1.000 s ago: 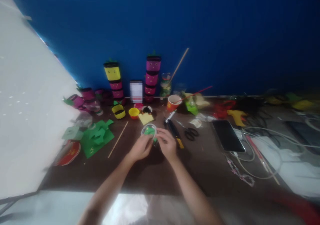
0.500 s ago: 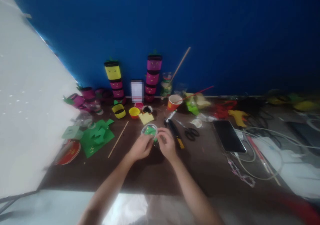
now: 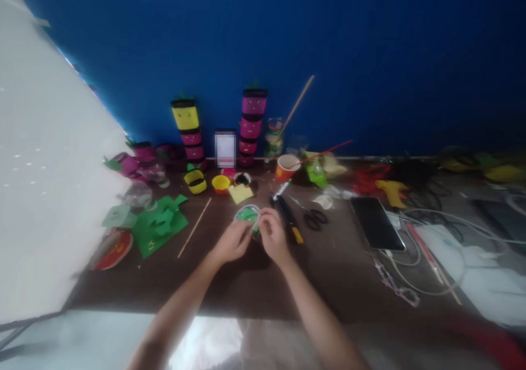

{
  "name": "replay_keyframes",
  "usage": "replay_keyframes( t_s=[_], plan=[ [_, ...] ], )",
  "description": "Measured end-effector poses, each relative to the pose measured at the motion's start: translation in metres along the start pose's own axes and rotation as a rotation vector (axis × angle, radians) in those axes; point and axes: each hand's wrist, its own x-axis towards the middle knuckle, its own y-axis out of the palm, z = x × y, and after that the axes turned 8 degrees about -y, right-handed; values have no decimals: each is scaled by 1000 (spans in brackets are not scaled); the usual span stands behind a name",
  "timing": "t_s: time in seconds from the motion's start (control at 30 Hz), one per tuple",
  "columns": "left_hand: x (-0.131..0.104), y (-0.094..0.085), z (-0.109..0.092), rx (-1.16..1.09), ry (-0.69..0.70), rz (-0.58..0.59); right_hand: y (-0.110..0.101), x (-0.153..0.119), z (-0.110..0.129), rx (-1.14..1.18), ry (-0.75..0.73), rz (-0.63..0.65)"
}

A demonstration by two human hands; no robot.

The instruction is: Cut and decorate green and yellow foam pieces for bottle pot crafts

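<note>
Both hands meet at a small round cup (image 3: 236, 213) with a pale, see-through rim. Green paper (image 3: 247, 215) shows inside its mouth. My left hand (image 3: 235, 241) is closed around the near left side of the cup. Pinched at the right rim, my right hand (image 3: 273, 232) has its thumb and forefinger close together by the green paper; whether they grip the paper or the rim is unclear. The cup's lower part is hidden by the hands. Just beyond lie a yellow paper piece (image 3: 240, 194) and a yellow cup (image 3: 221, 183).
Right of the hands lie a black-and-yellow cutter (image 3: 290, 216), scissors (image 3: 314, 218) and a phone (image 3: 377, 223) with cables. Green paper sheets (image 3: 158, 227) and a thin stick (image 3: 194, 227) are left. Stacked purple cups (image 3: 251, 126) and a paper cup (image 3: 286, 169) stand behind.
The cup has shifted very slightly to the right, and the green paper in it sits a little differently. Both hands stay in nearly the same place.
</note>
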Motion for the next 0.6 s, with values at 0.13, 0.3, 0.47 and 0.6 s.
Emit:
replay_keyframes(
  t_s=[0.13, 0.3, 0.47, 0.6],
  plan=[
    [0, 2, -1, -2, -18, -37, 2, -1, 1, 39, 33, -2],
    [1, 3, -6, 35, -71, -144, 4, -3, 2, -11, 5, 28],
    [3, 4, -9, 138, -65, -213, 7, -6, 0, -84, -57, 41],
    [2, 6, -11, 188, -69, -222, 9, -8, -2, -144, -102, 17]
  ],
)
